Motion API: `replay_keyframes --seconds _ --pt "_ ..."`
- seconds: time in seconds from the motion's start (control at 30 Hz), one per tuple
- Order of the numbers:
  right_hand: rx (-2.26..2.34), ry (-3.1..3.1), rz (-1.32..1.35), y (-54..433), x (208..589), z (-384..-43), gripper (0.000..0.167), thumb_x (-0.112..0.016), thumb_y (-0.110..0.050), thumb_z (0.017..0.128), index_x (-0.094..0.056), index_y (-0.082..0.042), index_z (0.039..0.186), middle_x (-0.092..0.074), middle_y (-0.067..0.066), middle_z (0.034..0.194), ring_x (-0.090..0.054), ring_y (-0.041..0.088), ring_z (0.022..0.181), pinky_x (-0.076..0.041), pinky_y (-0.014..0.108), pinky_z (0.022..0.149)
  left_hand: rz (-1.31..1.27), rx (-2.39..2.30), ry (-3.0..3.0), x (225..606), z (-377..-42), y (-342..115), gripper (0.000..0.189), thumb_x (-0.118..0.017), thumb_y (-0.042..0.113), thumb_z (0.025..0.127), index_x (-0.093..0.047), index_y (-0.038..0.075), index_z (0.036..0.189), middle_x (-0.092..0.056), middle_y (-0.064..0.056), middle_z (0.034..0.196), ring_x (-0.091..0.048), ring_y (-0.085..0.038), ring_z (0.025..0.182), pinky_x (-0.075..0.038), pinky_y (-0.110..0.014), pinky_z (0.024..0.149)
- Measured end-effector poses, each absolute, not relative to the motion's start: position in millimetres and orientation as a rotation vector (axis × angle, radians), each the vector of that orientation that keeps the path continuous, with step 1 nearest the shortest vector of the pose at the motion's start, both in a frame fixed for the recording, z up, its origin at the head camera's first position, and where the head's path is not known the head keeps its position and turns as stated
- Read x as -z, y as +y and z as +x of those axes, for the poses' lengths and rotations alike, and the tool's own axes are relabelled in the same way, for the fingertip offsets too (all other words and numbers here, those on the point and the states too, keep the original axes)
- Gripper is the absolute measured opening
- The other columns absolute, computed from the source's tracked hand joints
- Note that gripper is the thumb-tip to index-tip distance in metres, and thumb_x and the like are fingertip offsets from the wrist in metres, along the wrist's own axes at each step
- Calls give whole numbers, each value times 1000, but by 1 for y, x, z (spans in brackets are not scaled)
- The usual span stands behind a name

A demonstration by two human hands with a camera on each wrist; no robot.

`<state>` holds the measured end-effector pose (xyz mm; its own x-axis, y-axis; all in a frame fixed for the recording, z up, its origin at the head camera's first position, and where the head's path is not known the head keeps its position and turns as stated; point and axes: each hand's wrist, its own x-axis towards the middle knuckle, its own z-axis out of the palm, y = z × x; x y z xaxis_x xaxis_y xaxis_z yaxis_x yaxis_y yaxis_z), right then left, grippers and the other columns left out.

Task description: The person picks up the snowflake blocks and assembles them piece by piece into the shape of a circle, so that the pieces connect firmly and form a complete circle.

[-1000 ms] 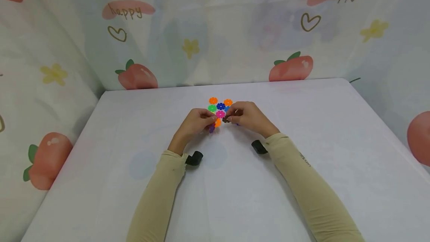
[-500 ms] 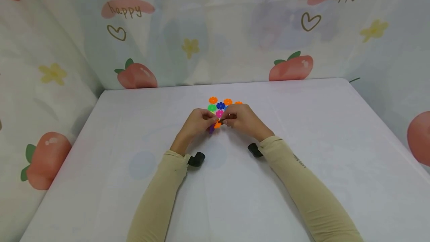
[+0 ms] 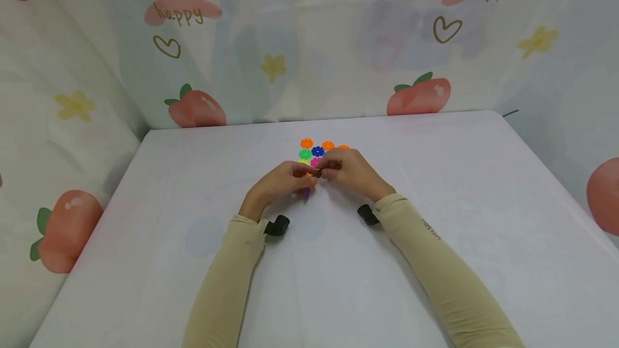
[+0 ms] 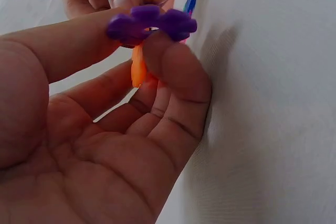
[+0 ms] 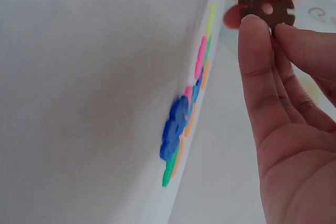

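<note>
My left hand holds a purple slotted plastic disc and an orange slotted disc, set at right angles to each other. Between thumb and fingers, my right hand pinches a brown slotted disc. In the right wrist view the orange disc's edge overlaps a slot of the brown one. Both hands meet fingertip to fingertip close over the white table, in front of several loose discs. Among these are a green disc, a dark blue disc and an orange one.
The loose discs lie flat on the white table; my right hand hides some of them in the head view. A printed fabric backdrop rises behind the table. Black wrist cameras stick out inward from both sleeves.
My right hand has moved left with the brown disc, bringing it against the orange disc. My left hand has dipped and turned slightly, and the purple disc has tilted lower.
</note>
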<state>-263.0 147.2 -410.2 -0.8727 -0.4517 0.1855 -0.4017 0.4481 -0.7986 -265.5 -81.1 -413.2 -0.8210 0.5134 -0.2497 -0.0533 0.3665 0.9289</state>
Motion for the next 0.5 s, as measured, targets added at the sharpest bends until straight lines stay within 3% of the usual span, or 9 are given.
replay_keyframes --seconds 0.23,0.37,0.5 --pt "1262 2783 -544 165 400 -268 18 -71 -3 101 -76 3 118 -73 15 111 -66 32 106 -57 47 96 338 -1422 2136 413 -268 -83 43 -67 21 108 -62 5 148 -70 -12 115 -69 -25 88 -56 -34 91" --pt "1059 2808 -420 176 400 -271 21 -72 -8 102 -74 2 120 -70 15 109 -63 33 106 -56 47 95 313 -1425 2122 412 -267 -84 44 -65 19 108 -60 5 149 -69 -12 125 -70 -24 90 -57 -33 93" --pt "903 2771 -357 182 405 -276 24 -76 -13 100 -71 3 117 -67 15 105 -60 32 104 -55 45 94 307 -1446 2122 412 -266 -84 40 -66 16 108 -63 4 145 -70 -13 123 -71 -25 87 -58 -32 90"
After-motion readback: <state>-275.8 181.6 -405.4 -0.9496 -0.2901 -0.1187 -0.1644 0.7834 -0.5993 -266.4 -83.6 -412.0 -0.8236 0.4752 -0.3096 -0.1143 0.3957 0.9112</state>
